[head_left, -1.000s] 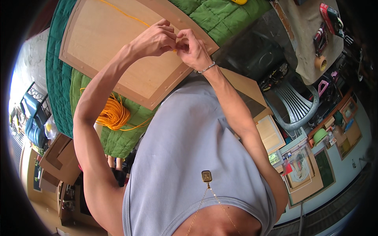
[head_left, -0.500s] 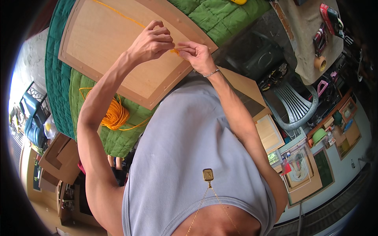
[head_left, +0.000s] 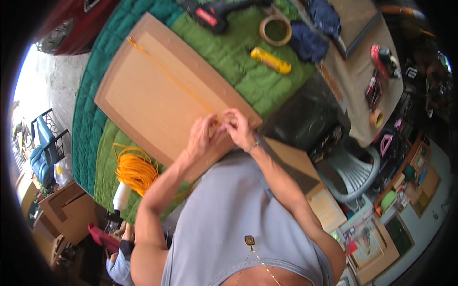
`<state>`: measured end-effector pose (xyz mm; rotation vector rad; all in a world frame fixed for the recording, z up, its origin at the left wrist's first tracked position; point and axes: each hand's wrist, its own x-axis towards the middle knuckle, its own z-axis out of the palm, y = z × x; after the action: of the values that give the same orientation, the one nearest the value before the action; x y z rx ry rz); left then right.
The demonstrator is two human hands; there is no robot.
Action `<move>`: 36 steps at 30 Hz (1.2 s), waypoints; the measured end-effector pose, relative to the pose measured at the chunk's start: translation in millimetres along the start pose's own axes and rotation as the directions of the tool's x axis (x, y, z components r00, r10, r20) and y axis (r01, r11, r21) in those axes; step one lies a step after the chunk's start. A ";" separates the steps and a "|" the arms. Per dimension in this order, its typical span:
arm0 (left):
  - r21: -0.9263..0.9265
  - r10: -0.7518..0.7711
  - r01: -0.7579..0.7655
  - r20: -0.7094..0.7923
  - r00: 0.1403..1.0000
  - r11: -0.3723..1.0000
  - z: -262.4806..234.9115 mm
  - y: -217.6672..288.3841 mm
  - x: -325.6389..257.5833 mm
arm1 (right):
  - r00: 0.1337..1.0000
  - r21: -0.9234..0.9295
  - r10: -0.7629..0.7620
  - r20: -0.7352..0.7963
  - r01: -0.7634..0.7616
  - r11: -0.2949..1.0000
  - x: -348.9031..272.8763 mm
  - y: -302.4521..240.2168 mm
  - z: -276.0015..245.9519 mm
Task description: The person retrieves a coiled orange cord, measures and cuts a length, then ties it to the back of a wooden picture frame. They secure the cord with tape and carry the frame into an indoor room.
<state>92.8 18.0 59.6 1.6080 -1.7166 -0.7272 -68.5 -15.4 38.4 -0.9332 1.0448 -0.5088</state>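
A framed wooden panel [head_left: 143, 90] lies on green quilted blankets [head_left: 248, 90]. Along it runs a thin orange cord [head_left: 182, 86], from a fastening near the far left end towards me. Both hands meet over the panel's near right part, at the cord's near end. My left hand [head_left: 199, 137] is closed, thumb and fingers pinching the cord. Close against it, my right hand [head_left: 240, 129] pinches the same small bit of cord, its fingers bent. The fingers partly hide what the cord does between them. Left of my left forearm sits a loose coil of orange cord [head_left: 136, 169].
Beyond the panel lie a yellow utility knife [head_left: 270, 60], a tape roll [head_left: 276, 43] and a black and red power tool [head_left: 210, 16]. A white bottle [head_left: 120, 196] is beside the coil. Right stands a grey-green chair [head_left: 355, 174]. Another person [head_left: 119, 267] is at lower left.
My left hand has come down and in towards my right hand, so the two now nearly touch at the cord. The view has tilted, showing more of the blanket's far side.
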 end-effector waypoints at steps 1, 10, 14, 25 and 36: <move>-0.157 -0.091 0.094 0.024 0.996 0.983 2.4 -0.9 -1.7 | 1.000 0.051 0.023 0.013 -0.024 0.998 1.4 -2.1 -0.7; -0.225 -0.029 0.139 0.435 0.900 0.964 -28.3 -10.9 29.5 | 0.919 -0.053 0.218 0.328 -0.212 0.976 34.8 -26.8 -26.8; -0.190 0.062 0.019 0.409 0.910 0.982 -20.2 -18.7 26.8 | 0.870 -0.138 0.305 0.387 -0.273 0.952 38.7 -25.0 -24.4; 0.279 -0.208 0.154 0.175 0.962 0.948 -12.9 22.8 6.5 | 0.915 -0.633 -0.300 0.269 0.403 0.661 22.0 -39.7 -10.1; 0.045 0.123 -0.249 0.775 0.620 0.968 -27.9 -28.6 70.0 | 0.731 -0.567 -0.672 0.120 0.606 0.558 14.3 -104.8 -147.0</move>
<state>131.1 -52.9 61.5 1.2252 -2.5544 -1.3386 -187.2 -141.2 92.2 -1.8976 0.9426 -0.8853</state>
